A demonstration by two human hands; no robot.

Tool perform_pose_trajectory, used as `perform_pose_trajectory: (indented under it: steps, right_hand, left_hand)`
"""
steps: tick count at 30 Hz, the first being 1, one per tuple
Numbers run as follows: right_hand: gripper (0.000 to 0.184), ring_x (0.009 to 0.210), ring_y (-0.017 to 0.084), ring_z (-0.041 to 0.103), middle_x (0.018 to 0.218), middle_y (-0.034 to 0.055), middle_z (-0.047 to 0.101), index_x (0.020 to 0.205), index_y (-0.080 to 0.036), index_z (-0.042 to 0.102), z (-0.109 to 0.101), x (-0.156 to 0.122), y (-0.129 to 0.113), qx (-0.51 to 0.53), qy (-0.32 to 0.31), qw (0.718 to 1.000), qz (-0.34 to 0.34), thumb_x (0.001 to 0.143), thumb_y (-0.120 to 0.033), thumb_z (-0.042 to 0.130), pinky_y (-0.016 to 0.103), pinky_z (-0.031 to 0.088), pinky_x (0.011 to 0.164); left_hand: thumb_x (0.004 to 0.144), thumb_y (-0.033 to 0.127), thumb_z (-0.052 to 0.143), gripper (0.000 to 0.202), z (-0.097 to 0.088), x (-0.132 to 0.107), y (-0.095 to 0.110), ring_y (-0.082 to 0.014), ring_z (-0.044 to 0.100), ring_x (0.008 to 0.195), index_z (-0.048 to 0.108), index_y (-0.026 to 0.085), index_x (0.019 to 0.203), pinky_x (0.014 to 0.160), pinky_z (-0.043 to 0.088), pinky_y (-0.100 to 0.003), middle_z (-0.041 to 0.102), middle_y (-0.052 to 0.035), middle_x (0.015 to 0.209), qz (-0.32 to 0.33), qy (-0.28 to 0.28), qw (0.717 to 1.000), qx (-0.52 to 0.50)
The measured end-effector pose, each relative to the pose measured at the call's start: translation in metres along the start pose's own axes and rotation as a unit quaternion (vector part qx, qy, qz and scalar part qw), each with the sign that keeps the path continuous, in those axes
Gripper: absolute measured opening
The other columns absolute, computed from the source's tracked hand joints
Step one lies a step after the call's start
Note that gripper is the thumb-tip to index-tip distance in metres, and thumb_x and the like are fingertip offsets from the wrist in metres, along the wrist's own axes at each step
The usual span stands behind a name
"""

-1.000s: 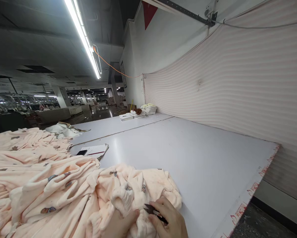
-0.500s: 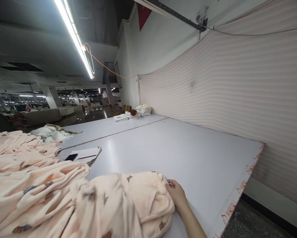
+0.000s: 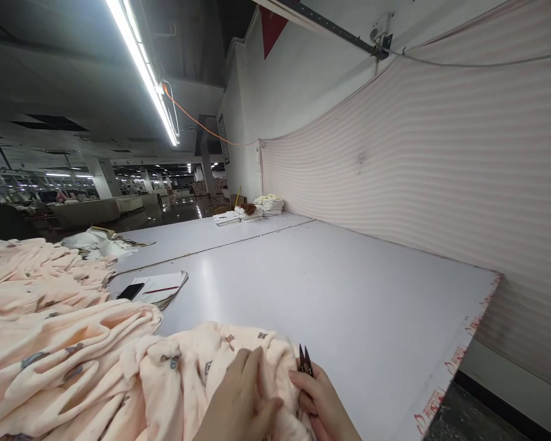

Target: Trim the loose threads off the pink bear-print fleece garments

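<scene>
A peach fleece garment (image 3: 215,349) printed with small brown and blue figures lies bunched at the front of the table. My left hand (image 3: 245,395) is closed on its right part, fingers curled into the cloth. Against the garment's right edge, my right hand (image 3: 319,395) is shut on a pair of black thread snips (image 3: 305,361). The two blades point up and stand slightly apart. The right fingertips also touch the cloth, and part of these fingers is hidden by it.
More peach cloth (image 3: 45,275) is heaped at left. A dark phone (image 3: 130,291) and a pen lie on papers (image 3: 165,285) on the pale table (image 3: 349,294). Folded white stacks (image 3: 269,206) stand at the far end. A striped cloth (image 3: 417,153) hangs along the right.
My left hand has come into view and taken hold of the garment. The right hand has turned, so the snips' blades now show upright. The garment's right end has been gathered up.
</scene>
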State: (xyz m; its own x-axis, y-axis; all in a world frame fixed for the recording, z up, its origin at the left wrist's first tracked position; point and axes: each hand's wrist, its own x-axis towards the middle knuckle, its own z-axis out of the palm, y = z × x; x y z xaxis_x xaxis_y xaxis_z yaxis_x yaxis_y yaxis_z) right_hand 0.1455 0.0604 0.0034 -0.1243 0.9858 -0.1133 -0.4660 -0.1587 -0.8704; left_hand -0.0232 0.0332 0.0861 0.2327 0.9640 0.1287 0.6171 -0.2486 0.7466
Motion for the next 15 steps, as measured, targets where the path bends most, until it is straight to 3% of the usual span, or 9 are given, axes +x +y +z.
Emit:
perform_pose_trajectory:
  steps: [3,7,9,12,15]
  right_hand:
    - [0.023,0.045,0.006,0.037,0.055,-0.0067,0.046,0.072,-0.016,0.062,0.02,-0.014,-0.001,-0.012,-0.025,0.999,-0.039,0.065,-0.035,0.073,0.017,0.031,0.043]
    - [0.02,0.068,0.015,0.053,0.068,-0.0011,0.056,0.07,-0.016,0.066,0.031,-0.021,-0.022,-0.16,0.013,0.971,-0.18,0.074,-0.035,0.069,0.022,0.043,0.062]
    - [0.018,0.073,0.016,0.056,0.073,0.0,0.058,0.074,-0.017,0.066,0.036,-0.023,-0.035,-0.213,0.045,0.951,-0.22,0.079,-0.034,0.064,0.022,0.045,0.066]
    - [0.015,0.074,0.016,0.058,0.075,0.0005,0.058,0.077,-0.017,0.066,0.048,-0.023,-0.046,-0.249,0.036,0.937,-0.244,0.082,-0.03,0.061,0.022,0.046,0.067]
    - [0.014,0.072,0.016,0.058,0.075,0.0008,0.058,0.077,-0.018,0.066,0.059,-0.018,-0.047,-0.274,0.025,0.924,-0.263,0.083,-0.029,0.059,0.022,0.046,0.065]
  left_hand:
    - [0.067,0.014,0.054,0.041,-0.004,0.007,0.007,-0.0276,0.052,0.097,0.061,0.02,0.107,0.086,0.04,-0.04,0.056,-0.0085,0.101,0.021,0.011,0.993,0.112]
    - [0.064,0.005,0.045,0.035,-0.008,0.004,-0.002,-0.0262,0.052,0.095,0.065,0.019,0.088,0.083,0.04,-0.039,0.058,-0.0085,0.097,0.034,0.019,0.987,0.158]
    - [0.067,0.005,0.043,0.034,-0.009,0.001,-0.007,-0.027,0.052,0.101,0.066,0.02,0.085,0.09,0.038,-0.041,0.06,-0.0092,0.103,0.042,0.018,0.989,0.143]
    - [0.071,0.014,0.05,0.035,-0.008,0.0,-0.008,-0.028,0.048,0.112,0.064,0.021,0.103,0.096,0.035,-0.04,0.059,-0.0099,0.115,0.044,-0.012,0.997,0.064]
    - [0.069,0.016,0.051,0.029,-0.007,0.001,-0.009,-0.0271,0.051,0.103,0.063,0.019,0.095,0.09,0.038,-0.038,0.06,-0.0092,0.105,0.02,0.026,0.999,0.014]
